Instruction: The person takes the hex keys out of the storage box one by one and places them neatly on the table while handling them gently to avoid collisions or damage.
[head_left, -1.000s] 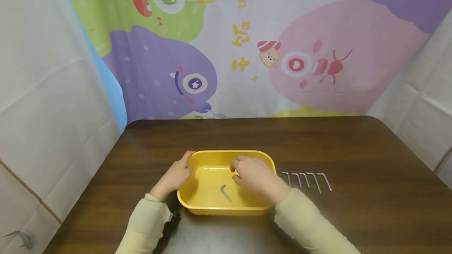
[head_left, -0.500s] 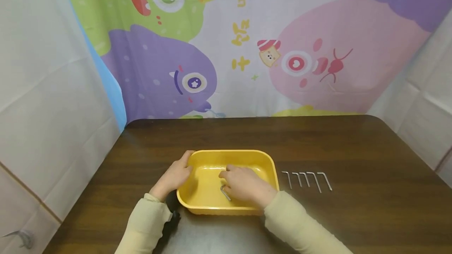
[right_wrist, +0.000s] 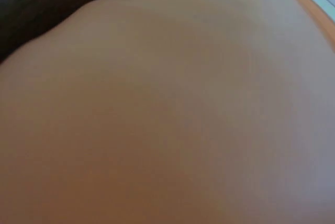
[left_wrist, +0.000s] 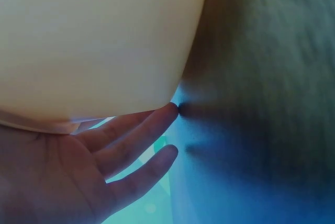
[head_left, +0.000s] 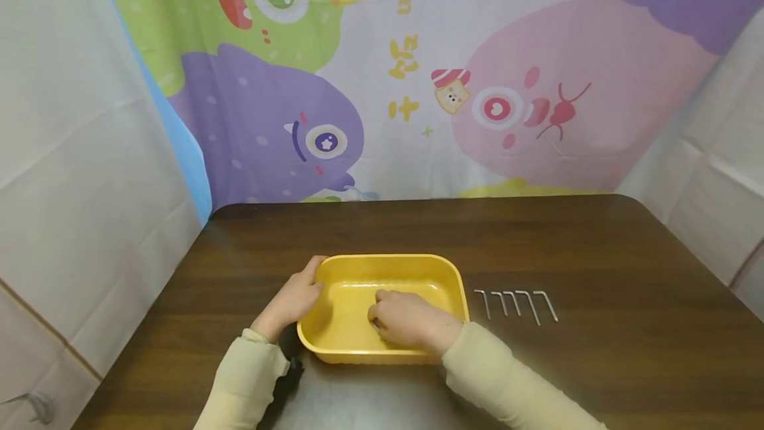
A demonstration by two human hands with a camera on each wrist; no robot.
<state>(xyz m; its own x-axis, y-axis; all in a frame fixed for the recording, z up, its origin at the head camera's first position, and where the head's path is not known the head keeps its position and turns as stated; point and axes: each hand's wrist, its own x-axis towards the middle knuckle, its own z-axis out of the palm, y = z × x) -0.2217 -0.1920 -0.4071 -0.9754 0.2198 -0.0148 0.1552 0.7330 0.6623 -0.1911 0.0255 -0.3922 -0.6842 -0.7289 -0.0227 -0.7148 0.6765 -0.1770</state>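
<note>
In the head view a yellow plastic tray (head_left: 382, 352) stands on the dark wooden table. My left hand (head_left: 294, 298) holds its left rim, thumb over the edge inside. The left wrist view has fingers of the left hand (left_wrist: 133, 150) along the tray's outer wall (left_wrist: 99, 41). Inside the tray, my right hand (head_left: 402, 318) pinches an L-shaped hex key (head_left: 375, 326) near the floor; most of the key is hidden by the fingers. The right wrist view is filled by a blurred pale surface and shows no fingers.
Several hex keys (head_left: 526, 306) lie in a row on the table (head_left: 597, 350), right of the tray. A cartoon-printed cloth (head_left: 412, 151) hangs behind the table's back edge. A small dark object (head_left: 294, 367) sits by the left sleeve.
My right hand has moved left and down inside the tray, and its fingers have closed on the hex key lying there. The left hand has stayed on the rim.
</note>
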